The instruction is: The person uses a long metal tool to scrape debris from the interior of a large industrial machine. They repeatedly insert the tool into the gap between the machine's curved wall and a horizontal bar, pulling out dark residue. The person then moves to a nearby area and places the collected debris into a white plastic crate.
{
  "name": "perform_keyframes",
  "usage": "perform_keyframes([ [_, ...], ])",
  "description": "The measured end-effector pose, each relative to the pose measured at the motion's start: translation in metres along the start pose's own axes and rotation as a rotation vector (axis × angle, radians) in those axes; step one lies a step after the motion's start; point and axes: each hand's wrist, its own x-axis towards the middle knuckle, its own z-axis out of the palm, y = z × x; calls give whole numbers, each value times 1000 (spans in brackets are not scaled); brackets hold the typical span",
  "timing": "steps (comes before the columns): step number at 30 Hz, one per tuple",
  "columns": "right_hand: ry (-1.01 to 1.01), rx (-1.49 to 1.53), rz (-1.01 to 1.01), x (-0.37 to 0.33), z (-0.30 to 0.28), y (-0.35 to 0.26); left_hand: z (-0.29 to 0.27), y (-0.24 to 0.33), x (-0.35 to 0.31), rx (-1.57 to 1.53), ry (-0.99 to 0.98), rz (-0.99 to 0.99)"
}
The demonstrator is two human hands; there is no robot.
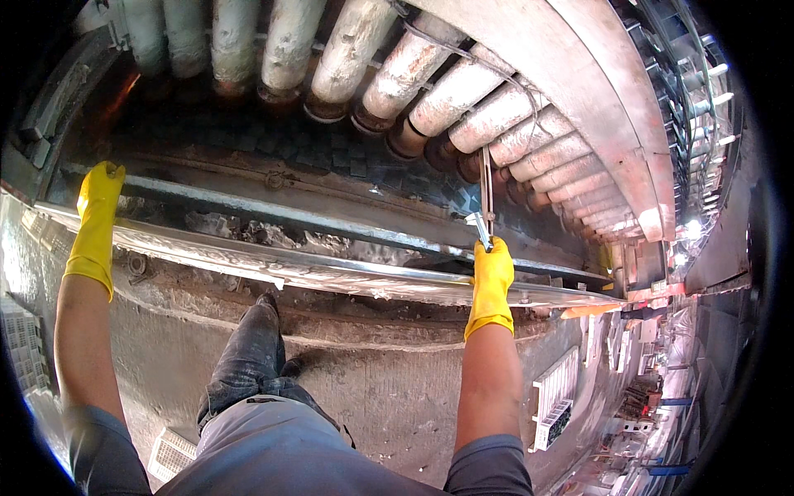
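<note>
Both my hands wear yellow rubber gloves. At the far left, my left hand reaches over the metal rim, with its fingers curled closed near the inner rail's left end; what they hold, if anything, is hidden. My right hand is closed round a long, narrow metal tool with two parallel arms, like tongs, standing upright over the trough. A small pale metal piece shows just above that hand. In front of me runs a long trough edged by a shiny metal rim and an inner metal rail.
A row of thick, pale, crusted cylinders hangs over the trough's far side. Crumpled grey residue lies between rail and rim. White plastic crates stand on the floor, at lower left and right. Cables line the upper right.
</note>
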Motion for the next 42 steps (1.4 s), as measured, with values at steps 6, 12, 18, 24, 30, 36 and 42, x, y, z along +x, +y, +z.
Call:
perform_keyframes([
  [6,3,12,13,-15,1,16,7,-24,-11,-25,-1,15],
  [12,14,39,-2,-29,1,27,12,-45,-20,-10,25,4],
  [18,19,30,-11,-41,-1,40,7,-48,-37,-26,-17,-6],
  [24,27,52,-17,-51,-1,52,5,-54,-50,-32,-11,-7],
  [30,36,48,-25,-62,0,62,11,-71,-66,-51,145,96],
  [36,39,30,-34,-76,-2,76,4,-74,-82,-23,69,34],
  [42,36,52,-17,-86,-3,84,4,-82,-92,-49,8,11],
])
